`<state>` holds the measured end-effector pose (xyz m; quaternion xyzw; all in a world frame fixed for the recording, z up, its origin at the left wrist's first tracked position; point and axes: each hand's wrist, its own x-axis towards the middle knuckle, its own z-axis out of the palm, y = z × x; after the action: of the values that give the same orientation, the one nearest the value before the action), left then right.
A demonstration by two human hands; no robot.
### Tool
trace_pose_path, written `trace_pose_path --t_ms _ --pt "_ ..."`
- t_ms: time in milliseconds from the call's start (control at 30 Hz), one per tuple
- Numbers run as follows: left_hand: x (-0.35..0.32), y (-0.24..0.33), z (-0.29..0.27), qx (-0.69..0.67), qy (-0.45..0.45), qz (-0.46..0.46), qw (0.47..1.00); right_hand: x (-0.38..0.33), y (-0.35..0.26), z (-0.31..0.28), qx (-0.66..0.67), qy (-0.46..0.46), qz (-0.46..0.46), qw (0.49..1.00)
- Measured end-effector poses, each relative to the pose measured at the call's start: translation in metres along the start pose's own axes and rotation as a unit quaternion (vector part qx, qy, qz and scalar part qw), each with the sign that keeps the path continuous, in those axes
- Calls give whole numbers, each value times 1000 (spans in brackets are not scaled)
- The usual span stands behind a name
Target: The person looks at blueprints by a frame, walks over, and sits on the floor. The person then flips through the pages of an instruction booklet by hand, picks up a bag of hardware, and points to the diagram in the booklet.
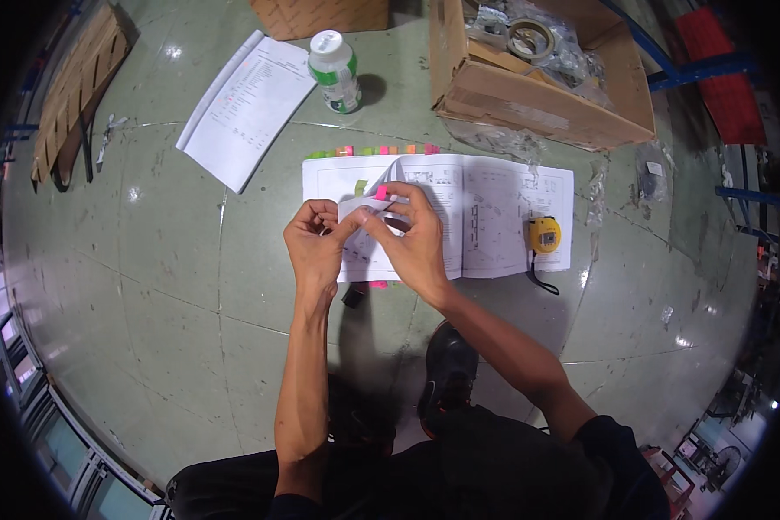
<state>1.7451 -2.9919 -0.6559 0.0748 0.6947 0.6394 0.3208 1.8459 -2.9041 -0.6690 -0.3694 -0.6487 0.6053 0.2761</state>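
One thick open book of white paper (516,217), its pages printed with line drawings too small to read, lies on the floor (165,243) before the person. A thin, curling white paper leaf (353,207) stands raised from its left side; whether it is a single sheet is hard to tell. The left hand (312,238) grasps it with curled fingers, their tips partly hidden. The right hand (416,238) pinches it beside a glossy pink sticky tab (381,192), covering some of the page beneath. A rounded yellow tape measure (545,235) rests on the right page, its black strap looping onto the floor. Below the book, a small black object (354,295) cannot be identified. Farther out are a bent-edged stack of white printed sheets (247,108), an upright white-and-green plastic bottle (334,74) and an open brown cardboard box (529,104), with crinkled clear plastic obscuring its contents around a tape roll (530,39). Another brown cardboard box (321,17) is cut off at the top.
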Motion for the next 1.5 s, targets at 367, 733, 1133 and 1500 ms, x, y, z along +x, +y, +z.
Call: trace_pose_path --t_ms 367,733,1133,1500 --pt "-5 -3 5 -305 -46 -220 925 -34 -2 -67 132 -39 15 990" --pt "-13 -2 12 -371 -28 -251 894 -60 5 -88 190 15 65 980" --pt "-31 -1 27 -193 13 -146 970 -70 8 -94 47 3 87 995" --pt "-44 -1 41 -254 -15 -174 951 -56 -24 -49 0 -23 22 1000"
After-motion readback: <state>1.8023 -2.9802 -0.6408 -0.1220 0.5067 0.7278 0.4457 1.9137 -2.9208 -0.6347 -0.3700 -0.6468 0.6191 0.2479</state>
